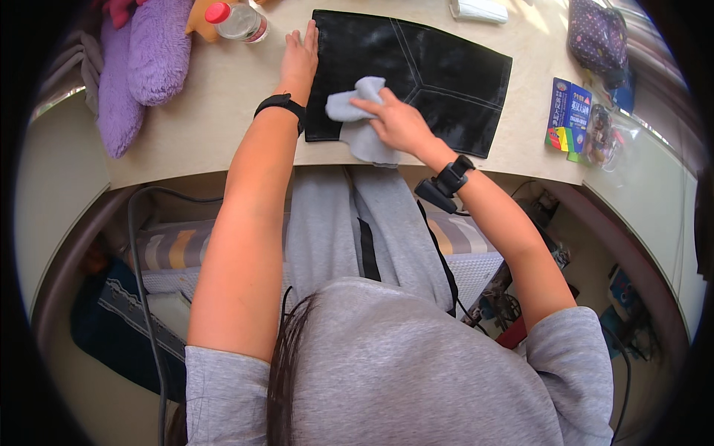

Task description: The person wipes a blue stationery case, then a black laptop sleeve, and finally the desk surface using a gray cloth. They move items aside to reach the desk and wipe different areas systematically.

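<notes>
A black, leather-looking flat piece point(454, 74) with pale double stitching lies on the table in front of me. My left hand point(299, 63) rests along its left edge, fingers stretched out and pointing away from me. A light grey cloth point(364, 141) lies bunched on the lower left part of the black piece, one end hanging toward the table's near edge. My right hand point(401, 123) grips the cloth against the surface, its fingers on the bunched part. The palm side of this hand is hidden.
Purple fluffy plush point(160, 52) lies at the far left, beside a clear jar with a red lid point(242, 24). On the right are a blue book point(569, 115), a dotted pouch point(597, 41) and a clear plastic bag point(613, 149). A white roll point(480, 10) sits at the back.
</notes>
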The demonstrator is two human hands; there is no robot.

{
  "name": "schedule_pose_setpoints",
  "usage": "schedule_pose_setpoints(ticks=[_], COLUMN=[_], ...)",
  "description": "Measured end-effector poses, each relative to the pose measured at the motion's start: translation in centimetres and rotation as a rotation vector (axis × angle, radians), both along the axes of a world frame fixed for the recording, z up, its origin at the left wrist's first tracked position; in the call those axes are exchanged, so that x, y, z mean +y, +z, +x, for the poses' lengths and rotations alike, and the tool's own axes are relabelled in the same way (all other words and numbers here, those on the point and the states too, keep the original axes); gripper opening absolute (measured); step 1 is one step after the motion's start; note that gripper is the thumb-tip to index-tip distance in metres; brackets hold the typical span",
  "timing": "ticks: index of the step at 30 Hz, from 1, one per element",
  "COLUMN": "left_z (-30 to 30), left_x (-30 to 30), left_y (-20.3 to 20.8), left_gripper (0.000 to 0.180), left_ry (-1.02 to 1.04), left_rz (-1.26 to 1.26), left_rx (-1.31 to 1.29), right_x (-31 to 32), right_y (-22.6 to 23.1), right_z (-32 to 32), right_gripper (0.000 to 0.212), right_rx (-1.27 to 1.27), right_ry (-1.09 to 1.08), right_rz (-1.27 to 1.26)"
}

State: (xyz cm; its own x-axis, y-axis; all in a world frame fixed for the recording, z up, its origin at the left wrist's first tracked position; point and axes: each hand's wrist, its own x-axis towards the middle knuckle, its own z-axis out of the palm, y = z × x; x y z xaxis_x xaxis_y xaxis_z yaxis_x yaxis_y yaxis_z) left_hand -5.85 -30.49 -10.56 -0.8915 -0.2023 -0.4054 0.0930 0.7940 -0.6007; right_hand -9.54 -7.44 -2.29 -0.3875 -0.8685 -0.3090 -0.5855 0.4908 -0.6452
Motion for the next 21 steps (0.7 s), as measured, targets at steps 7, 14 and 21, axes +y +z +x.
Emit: schedule_pose_setpoints(ticks=[7, 14, 21], left_z=[0.0, -2.2, -3.8], left_x=[0.3, 3.4, 9.3], left_y=[1.7, 5.5, 3.8], left_gripper=[0.081, 0.09, 0.12], left_ry=[0.136, 0.078, 0.152], left_rz=[0.139, 0.498, 0.635], left_rx=[-0.064, 0.007, -0.113], right_x=[4.2, 4.8, 5.3], right_y=[-2.7, -4.5, -4.8], right_z=[-7.4, -6.9, -7.0], right_gripper=[0.048, 0.055, 0.06], right_rx=[0.202, 0.21, 0.272], right_ry=[-0.296, -0.265, -0.233], right_rz=[0.208, 0.217, 0.133])
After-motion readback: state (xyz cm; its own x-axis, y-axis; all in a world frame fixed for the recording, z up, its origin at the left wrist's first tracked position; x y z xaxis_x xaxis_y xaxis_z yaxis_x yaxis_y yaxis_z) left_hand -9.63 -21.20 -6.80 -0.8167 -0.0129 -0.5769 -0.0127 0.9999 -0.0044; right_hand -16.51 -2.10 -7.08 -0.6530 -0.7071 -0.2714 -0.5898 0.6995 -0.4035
